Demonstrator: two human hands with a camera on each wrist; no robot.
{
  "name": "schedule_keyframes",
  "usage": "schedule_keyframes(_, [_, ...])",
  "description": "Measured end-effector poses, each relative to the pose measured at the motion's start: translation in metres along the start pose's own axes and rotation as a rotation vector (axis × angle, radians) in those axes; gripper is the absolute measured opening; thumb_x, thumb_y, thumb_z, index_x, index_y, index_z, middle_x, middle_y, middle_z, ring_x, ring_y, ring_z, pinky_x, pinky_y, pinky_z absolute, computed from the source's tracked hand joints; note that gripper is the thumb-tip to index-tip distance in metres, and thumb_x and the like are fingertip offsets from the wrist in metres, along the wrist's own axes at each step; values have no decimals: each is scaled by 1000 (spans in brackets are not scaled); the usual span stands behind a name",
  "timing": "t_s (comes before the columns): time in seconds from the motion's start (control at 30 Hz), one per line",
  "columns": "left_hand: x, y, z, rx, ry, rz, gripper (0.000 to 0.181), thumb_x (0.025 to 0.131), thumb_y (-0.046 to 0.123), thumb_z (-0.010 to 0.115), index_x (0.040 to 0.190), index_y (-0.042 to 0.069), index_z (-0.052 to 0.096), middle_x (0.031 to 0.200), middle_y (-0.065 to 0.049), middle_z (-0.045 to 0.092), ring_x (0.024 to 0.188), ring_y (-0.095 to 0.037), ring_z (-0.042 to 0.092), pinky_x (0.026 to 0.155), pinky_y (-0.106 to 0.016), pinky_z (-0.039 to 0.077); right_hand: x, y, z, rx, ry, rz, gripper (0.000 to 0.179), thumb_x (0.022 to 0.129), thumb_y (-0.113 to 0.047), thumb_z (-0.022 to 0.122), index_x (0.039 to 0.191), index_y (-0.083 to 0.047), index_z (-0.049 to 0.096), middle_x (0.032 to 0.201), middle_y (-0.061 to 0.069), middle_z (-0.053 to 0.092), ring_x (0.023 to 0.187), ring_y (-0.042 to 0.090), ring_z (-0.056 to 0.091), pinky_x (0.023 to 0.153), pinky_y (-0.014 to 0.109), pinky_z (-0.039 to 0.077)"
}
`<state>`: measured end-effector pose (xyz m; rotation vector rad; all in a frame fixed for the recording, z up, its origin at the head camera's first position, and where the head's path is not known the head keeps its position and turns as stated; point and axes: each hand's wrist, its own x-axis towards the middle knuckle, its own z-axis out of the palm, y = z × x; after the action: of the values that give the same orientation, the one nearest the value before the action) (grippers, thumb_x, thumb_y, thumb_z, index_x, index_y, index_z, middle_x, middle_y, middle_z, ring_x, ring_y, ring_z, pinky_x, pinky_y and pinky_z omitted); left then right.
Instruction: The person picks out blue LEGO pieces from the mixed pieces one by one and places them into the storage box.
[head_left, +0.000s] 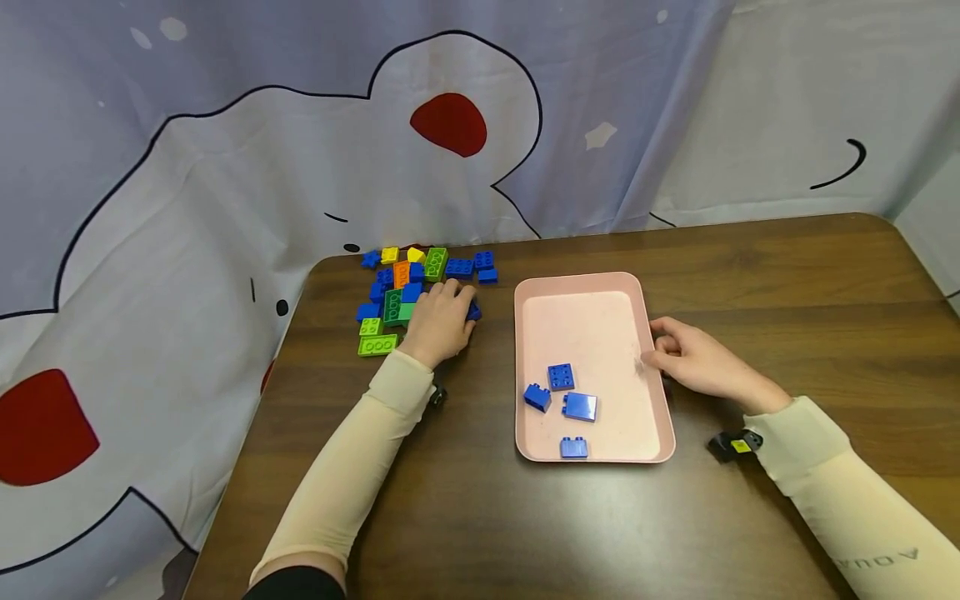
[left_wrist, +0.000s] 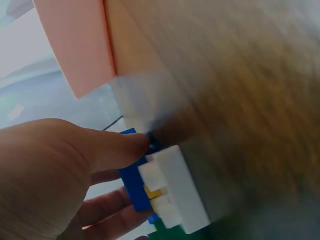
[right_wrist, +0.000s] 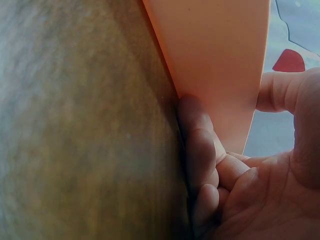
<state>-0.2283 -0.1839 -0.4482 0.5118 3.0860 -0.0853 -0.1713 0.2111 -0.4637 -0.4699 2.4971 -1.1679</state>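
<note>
Nearest you, the brown wooden table (head_left: 465, 517) spreads between your cream sleeves (head_left: 352, 467); a black wrist camera (head_left: 723, 447) sits beside the right one. Ahead stands the pink tray (head_left: 585, 325). At its near end a small blue brick (head_left: 573, 447) lies on its side, three more blue bricks (head_left: 580, 407) behind it, the farthest studs-up. Your right hand (head_left: 697, 358) grips the tray's right rim, thumb over the edge, fingers curled against the outer wall. Wood runs on rightward past that hand, and another strip separates the tray from the block cluster (head_left: 377, 345) on its left. There your left hand (head_left: 438, 323) pinches a deep-blue brick (left_wrist: 132, 182) between thumb and fingers, which partly cover it. Just beside it, a white brick (left_wrist: 184, 192) points its studs toward it. Lime, green, orange and yellow blocks crowd that hand's left and far sides, reaching near the table's far-left corner. A patterned curtain (head_left: 300, 167) hangs behind the far edge.
</note>
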Motion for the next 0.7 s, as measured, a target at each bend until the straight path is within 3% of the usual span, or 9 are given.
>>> schedule_keyframes(0.13, [-4,3,-3,-5,37,17,53,97,32,72,143,11,58,139,-16,60,123,-35,60,101,-52,54,0,-1,0,2,0,0,50,103,-20,61,141,8,46,80,1,63,61,6,49,58,25,39])
schedule_keyframes(0.3, [-15,14,-16,-37,131,63,56,94,31,77,143,12,58,135,-14,62,117,-33,64,98,-50,56,0,-1,0,6,-5,-3,50,103,-20,61,141,8,46,80,2,63,62,7,50,59,25,40])
schedule_keyframes(0.5, [-32,36,-35,-67,234,171,58,89,32,82,140,11,60,126,-10,66,105,-29,67,89,-45,59,0,-1,0,6,1,-5,48,102,-19,61,139,8,47,80,2,65,62,6,50,60,25,40])
schedule_keyframes(0.7, [-46,64,-45,-104,249,262,52,89,34,81,133,12,64,122,-8,66,99,-23,66,85,-38,59,0,-1,0,1,7,-2,48,102,-21,61,139,7,47,79,2,62,61,6,49,59,25,39])
